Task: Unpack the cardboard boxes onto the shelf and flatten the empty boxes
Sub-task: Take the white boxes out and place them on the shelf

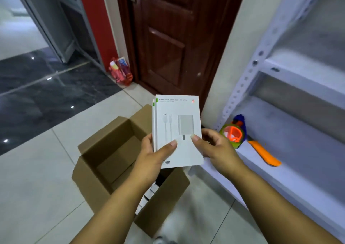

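A stack of flat white charger boxes (179, 120) is held upright above an open brown cardboard box (104, 161) on the floor. My left hand (155, 154) grips the stack's lower left edge, thumb on the front face. Holding the lower right edge is my right hand (216, 148), its thumb also on the front. More white boxes (149, 195) show inside the carton below my left forearm. The white metal shelf (291, 150) stands to the right.
A tape dispenser (234, 133) and an orange utility knife (265, 153) lie on the low shelf board. A dark red door (173, 38) stands behind the carton. A red bag (121, 72) sits by the wall. Pale floor tiles (37, 187) lie to the left.
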Available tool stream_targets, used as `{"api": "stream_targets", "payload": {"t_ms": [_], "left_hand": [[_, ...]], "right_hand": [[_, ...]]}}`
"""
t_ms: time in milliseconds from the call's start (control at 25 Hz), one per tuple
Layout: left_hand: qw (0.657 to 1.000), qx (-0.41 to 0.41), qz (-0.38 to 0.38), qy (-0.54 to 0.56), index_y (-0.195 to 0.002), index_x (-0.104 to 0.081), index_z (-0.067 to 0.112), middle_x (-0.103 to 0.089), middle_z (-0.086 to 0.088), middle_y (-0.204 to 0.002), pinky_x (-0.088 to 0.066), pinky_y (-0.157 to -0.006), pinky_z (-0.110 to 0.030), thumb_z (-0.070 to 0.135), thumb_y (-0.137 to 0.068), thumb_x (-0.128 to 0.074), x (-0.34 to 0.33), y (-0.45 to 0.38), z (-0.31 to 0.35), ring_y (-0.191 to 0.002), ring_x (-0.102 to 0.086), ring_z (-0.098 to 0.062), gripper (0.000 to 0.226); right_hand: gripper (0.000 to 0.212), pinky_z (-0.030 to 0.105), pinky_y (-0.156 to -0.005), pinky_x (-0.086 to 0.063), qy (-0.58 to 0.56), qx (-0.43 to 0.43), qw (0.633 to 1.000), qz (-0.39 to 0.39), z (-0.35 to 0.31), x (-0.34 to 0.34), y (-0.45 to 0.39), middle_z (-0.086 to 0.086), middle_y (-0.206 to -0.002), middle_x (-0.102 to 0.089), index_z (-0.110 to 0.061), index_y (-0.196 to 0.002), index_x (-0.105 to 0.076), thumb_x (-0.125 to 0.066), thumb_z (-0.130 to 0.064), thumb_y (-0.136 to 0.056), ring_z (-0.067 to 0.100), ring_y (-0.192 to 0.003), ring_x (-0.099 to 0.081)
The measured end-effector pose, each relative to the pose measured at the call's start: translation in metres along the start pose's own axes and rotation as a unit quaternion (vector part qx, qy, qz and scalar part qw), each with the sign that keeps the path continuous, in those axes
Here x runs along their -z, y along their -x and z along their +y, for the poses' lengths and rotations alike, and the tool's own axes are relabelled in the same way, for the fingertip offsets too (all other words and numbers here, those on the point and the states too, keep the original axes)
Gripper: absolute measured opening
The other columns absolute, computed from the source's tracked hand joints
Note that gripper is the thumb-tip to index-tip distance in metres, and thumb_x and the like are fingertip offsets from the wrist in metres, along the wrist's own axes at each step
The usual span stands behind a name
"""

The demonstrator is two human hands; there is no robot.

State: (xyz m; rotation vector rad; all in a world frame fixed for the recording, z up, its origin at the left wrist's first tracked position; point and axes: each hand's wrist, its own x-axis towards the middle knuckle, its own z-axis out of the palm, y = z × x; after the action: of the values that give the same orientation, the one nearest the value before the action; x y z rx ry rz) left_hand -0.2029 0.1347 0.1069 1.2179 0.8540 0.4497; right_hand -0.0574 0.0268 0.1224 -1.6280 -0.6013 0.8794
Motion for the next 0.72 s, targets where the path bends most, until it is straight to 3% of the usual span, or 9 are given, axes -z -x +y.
{"api": "stream_targets", "payload": {"t_ms": [200, 400, 560, 680, 720], "left_hand": [[0.999, -0.042, -0.031, 0.002, -0.127, -0.037, 0.027, -0.061, 0.012, -0.109, -0.051, -0.062, -0.013, 0.026, -0.083, -0.068, -0.063, 0.033, 0.026, -0.095, -0.062, -0.006, 0.053], [0.993, -0.100, -0.066, 0.019, -0.128, -0.036, 0.022, -0.059, 0.007, -0.115, -0.053, -0.067, -0.014, 0.017, -0.085, -0.066, -0.143, 0.073, 0.044, -0.097, -0.061, -0.006, 0.053], [0.985, -0.137, -0.095, 0.034, -0.131, -0.034, 0.023, -0.059, 0.008, -0.116, -0.053, -0.076, -0.021, 0.017, -0.084, -0.067, -0.211, 0.110, 0.053, -0.098, -0.062, -0.006, 0.058], [0.979, -0.148, -0.134, 0.031, -0.134, -0.032, 0.023, -0.059, 0.003, -0.122, -0.057, -0.079, -0.034, 0.029, -0.071, -0.081, -0.260, 0.135, 0.060, -0.101, -0.063, -0.012, 0.079], [0.977, -0.147, -0.148, 0.031, -0.134, -0.032, 0.023, -0.058, 0.002, -0.123, -0.058, -0.071, -0.036, 0.032, -0.065, -0.083, -0.276, 0.142, 0.062, -0.100, -0.063, -0.015, 0.086]], "right_hand": [[0.026, 0.032, -0.086, -0.057, 0.036, 0.044, 0.997, 0.045, -0.025, 0.057, 0.044, -0.007, -0.110, -0.070, -0.022, -0.116, -0.062, -0.062, -0.030, -0.091, 0.011, -0.100, -0.067], [0.013, 0.021, -0.071, -0.052, 0.018, 0.090, 0.991, 0.100, -0.047, 0.128, 0.100, -0.010, -0.098, -0.072, -0.027, -0.104, -0.064, -0.062, -0.025, -0.092, 0.009, -0.090, -0.069], [0.021, 0.012, -0.054, -0.045, 0.021, 0.124, 0.981, 0.148, -0.060, 0.186, 0.150, -0.003, -0.104, -0.070, -0.020, -0.112, -0.061, -0.061, -0.029, -0.093, 0.002, -0.072, -0.064], [0.023, 0.015, -0.065, -0.049, 0.025, 0.153, 0.968, 0.197, -0.066, 0.231, 0.185, -0.008, -0.106, -0.069, -0.022, -0.113, -0.061, -0.062, -0.032, -0.092, 0.004, -0.090, -0.066], [0.023, 0.020, -0.070, -0.051, 0.028, 0.160, 0.963, 0.214, -0.067, 0.245, 0.195, -0.008, -0.107, -0.069, -0.023, -0.112, -0.061, -0.062, -0.033, -0.091, 0.008, -0.095, -0.066]]}}
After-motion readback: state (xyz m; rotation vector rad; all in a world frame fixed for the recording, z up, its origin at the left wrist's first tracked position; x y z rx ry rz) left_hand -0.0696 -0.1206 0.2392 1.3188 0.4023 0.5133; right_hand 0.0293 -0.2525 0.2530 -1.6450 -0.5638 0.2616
